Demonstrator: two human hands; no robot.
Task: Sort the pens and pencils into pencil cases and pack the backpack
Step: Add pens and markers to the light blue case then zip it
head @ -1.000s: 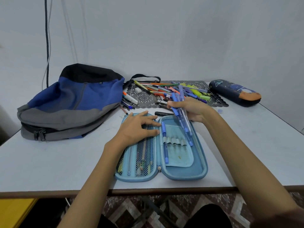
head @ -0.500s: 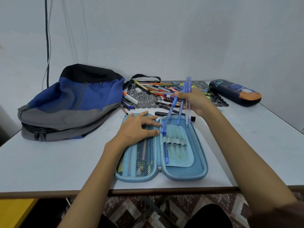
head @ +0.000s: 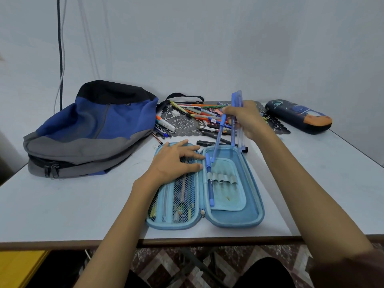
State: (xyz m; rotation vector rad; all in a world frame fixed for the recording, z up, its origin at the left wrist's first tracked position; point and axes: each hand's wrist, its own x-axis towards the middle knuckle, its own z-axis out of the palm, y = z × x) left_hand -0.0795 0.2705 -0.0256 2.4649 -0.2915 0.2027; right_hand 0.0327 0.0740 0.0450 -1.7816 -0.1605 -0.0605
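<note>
A light blue pencil case [head: 232, 220] lies open in front of me on the table. One blue pen [head: 210, 183] sits in its elastic loops. My left hand [head: 176, 161] presses flat on the mesh half, fingers spread. My right hand [head: 246, 119] is shut on a bunch of blue pens [head: 233, 121] held nearly upright above the case's far end. One of them points down into the right half beside the looped pen. A pile of loose pens and pencils [head: 199, 115] lies on a dark lace mat behind the case. The blue and grey backpack [head: 93, 129] rests at the left.
A dark pencil case with an orange end [head: 299, 116] lies closed at the back right. A black marker [head: 204, 143] lies just beyond the open case. The table's front edge [head: 187, 241] runs near my body. Cables [head: 60, 48] hang on the wall at the left.
My right hand has swung the blue pens from lying low across the case to nearly upright, and one pen now tips down toward the loops. My left hand has stayed put.
</note>
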